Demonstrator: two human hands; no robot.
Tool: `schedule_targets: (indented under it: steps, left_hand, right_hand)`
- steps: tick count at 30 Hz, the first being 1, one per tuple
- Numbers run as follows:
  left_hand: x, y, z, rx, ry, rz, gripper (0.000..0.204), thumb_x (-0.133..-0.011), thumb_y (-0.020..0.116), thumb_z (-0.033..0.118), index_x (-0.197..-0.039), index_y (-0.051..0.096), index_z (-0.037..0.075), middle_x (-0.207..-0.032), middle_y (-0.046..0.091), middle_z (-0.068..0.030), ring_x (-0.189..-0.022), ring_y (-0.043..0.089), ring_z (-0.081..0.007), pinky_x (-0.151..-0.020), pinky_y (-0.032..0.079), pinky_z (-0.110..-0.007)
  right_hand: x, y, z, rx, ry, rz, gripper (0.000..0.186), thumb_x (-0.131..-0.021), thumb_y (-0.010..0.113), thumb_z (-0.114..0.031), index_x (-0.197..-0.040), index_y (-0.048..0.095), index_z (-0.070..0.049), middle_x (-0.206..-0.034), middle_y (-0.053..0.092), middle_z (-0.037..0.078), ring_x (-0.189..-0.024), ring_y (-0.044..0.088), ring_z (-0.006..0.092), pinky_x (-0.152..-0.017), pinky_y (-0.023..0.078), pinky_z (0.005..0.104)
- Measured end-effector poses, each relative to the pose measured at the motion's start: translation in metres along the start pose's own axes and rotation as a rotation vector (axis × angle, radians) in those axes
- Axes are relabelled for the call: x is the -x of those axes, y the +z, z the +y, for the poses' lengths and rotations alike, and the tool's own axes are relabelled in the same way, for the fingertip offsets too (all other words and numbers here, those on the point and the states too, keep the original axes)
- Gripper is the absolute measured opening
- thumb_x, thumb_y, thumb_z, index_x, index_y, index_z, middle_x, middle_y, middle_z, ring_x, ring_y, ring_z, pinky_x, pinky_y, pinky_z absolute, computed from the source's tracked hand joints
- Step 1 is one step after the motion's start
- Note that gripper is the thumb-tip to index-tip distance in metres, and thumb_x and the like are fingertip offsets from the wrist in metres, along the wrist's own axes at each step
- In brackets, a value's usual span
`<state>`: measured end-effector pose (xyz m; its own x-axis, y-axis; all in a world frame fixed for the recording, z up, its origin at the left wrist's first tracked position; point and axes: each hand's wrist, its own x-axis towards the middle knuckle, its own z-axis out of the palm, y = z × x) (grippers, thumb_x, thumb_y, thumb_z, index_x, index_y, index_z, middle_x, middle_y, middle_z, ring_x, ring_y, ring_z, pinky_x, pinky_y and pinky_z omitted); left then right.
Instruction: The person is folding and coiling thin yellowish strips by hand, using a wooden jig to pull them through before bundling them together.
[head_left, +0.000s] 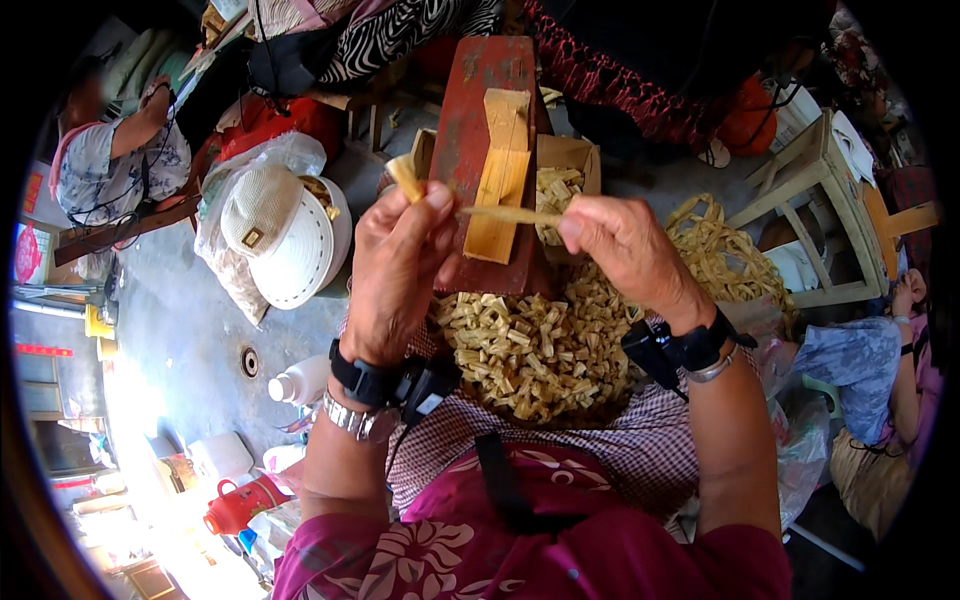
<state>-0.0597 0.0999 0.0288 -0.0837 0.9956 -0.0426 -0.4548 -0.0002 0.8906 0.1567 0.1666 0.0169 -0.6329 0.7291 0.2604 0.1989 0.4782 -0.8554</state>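
My left hand is closed, pinching a small folded piece of pale dried leaf between thumb and fingers. Level with it on the right, my right hand grips the end of a flat straw-coloured strip, which stretches across toward my left hand. Whether strip and piece are joined is hidden by the fingers. Behind the strip, a yellowish wooden block with a raised far end lies on a narrow red-brown bench. Many similar short folded pieces are heaped below my hands, over my checked cloth.
A cardboard box stands beside the bench. Long loose strips lie in a tangle at right, near a wooden stool. White and beige hats sit at left. A red flask stands lower left. Other people sit at both sides.
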Motion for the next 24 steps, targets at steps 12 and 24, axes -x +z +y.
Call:
schedule_targets:
  steps: [12, 24]
  left_hand:
    - [-0.046, -0.028, -0.026, -0.85, 0.126, 0.17, 0.021, -0.093, 0.055, 0.019, -0.084, 0.062, 0.001, -0.06, 0.053, 0.0031, -0.046, 0.04, -0.0032, -0.041, 0.031, -0.019]
    - [0.049, -0.021, -0.03, -1.274, 0.143, 0.075, 0.039, -0.079, 0.073, 0.029, -0.097, 0.061, -0.003, -0.073, 0.058, -0.0139, -0.063, 0.059, -0.0222, -0.052, 0.045, -0.031]
  right_hand:
    - [-0.011, 0.007, 0.033, 0.249, 0.279, 0.014, 0.03, -0.092, 0.052, -0.023, -0.074, 0.053, 0.001, -0.06, 0.051, 0.011, -0.055, 0.048, 0.0166, -0.054, 0.04, 0.0318]
    - [0.018, 0.015, 0.017, -0.164, 0.264, 0.073, 0.036, -0.095, 0.05, -0.03, -0.075, 0.056, -0.001, -0.061, 0.045, -0.001, -0.058, 0.041, 0.0066, -0.053, 0.035, 0.0238]
